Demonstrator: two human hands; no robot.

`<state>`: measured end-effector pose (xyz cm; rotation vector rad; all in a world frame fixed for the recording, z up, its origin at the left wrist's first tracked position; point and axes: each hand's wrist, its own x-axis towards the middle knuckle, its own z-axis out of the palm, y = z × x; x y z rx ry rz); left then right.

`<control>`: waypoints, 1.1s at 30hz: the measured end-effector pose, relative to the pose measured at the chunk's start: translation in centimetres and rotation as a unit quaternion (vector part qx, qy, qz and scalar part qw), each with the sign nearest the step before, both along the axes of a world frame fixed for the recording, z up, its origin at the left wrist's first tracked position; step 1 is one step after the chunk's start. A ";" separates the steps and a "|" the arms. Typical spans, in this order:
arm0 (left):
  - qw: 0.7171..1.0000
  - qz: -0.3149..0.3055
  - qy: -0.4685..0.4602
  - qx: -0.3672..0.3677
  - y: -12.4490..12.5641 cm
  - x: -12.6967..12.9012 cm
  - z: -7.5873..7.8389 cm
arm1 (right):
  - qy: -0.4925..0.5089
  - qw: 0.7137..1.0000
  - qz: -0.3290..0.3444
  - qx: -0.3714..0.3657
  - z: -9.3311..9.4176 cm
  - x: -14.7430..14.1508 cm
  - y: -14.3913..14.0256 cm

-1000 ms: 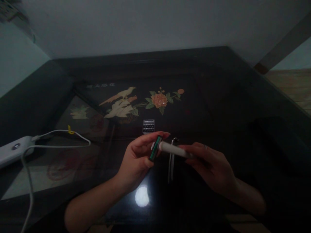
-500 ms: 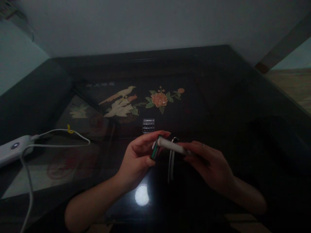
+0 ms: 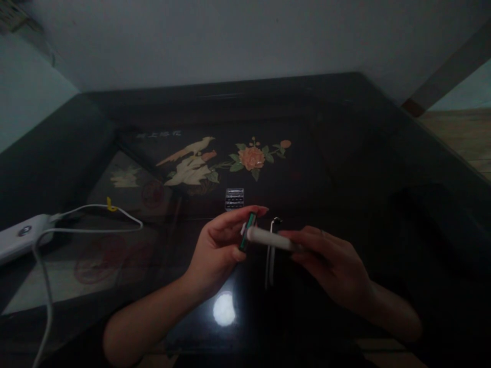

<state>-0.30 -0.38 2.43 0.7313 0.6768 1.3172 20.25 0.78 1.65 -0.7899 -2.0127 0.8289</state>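
My left hand (image 3: 215, 250) is closed on a thin, flat, green-edged piece (image 3: 251, 221), pinching it upright between thumb and fingers. A small pale bit shows on its left side. In my right hand (image 3: 337, 260) is a whitish stick (image 3: 272, 238) with a rounded end, gripped between thumb and fingers. The stick's rounded end is against or just in front of the green-edged piece; whether they touch I cannot tell. Behind the stick, a thin pale two-pronged thing (image 3: 271, 260) with a dark, shiny top lies on the table.
A small clear case (image 3: 234, 198) with dark contents sits just beyond my left hand. To the left, a white power bank (image 3: 23, 235) trails a white cable (image 3: 95, 230) with a yellow tie (image 3: 111, 206). The glossy dark table (image 3: 345, 168) carries a bird-and-flower picture.
The stick's rounded end has moved slightly down across the green-edged piece, and the stick now lies more level. My left hand has stayed nearly still.
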 end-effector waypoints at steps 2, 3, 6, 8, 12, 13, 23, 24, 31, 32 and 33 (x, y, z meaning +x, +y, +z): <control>1.000 -0.003 0.003 0.005 0.0 0.0 0.1 | 0.004 1.000 0.030 -0.005 0.0 0.0 -0.1; 1.000 -0.003 0.005 0.006 0.1 0.0 0.1 | 0.002 1.000 0.029 -0.012 -0.1 0.0 -0.2; 1.000 0.003 0.009 0.006 0.1 0.1 0.1 | -0.010 0.999 -0.023 -0.034 -0.2 0.0 -0.2; 1.000 0.003 0.010 0.005 0.2 0.1 0.0 | -0.010 0.999 -0.029 -0.031 -0.3 0.1 -0.3; 1.000 0.002 0.016 0.002 0.2 0.1 0.0 | -0.004 1.000 0.013 -0.019 -0.3 0.1 -0.2; 1.000 0.004 0.016 0.000 0.3 0.1 0.0 | -0.006 1.000 0.002 -0.024 -0.3 0.0 -0.1; 1.000 -0.011 0.005 0.004 0.2 0.1 0.3 | -0.008 1.000 -0.007 -0.019 -0.3 0.0 -0.1; 1.000 -0.014 0.003 0.005 0.2 0.1 0.4 | -0.010 0.999 -0.024 -0.021 -0.4 0.0 -0.1; 1.000 -0.017 -0.009 0.016 0.2 0.0 0.3 | -0.007 1.000 0.003 -0.011 -0.2 0.0 0.0; 1.000 -0.020 -0.010 0.019 0.2 0.0 0.3 | -0.007 1.000 -0.005 -0.014 -0.1 0.0 0.0; 0.999 -0.021 -0.011 0.021 0.2 0.1 0.3 | -0.007 1.000 -0.022 -0.020 -0.1 0.1 0.0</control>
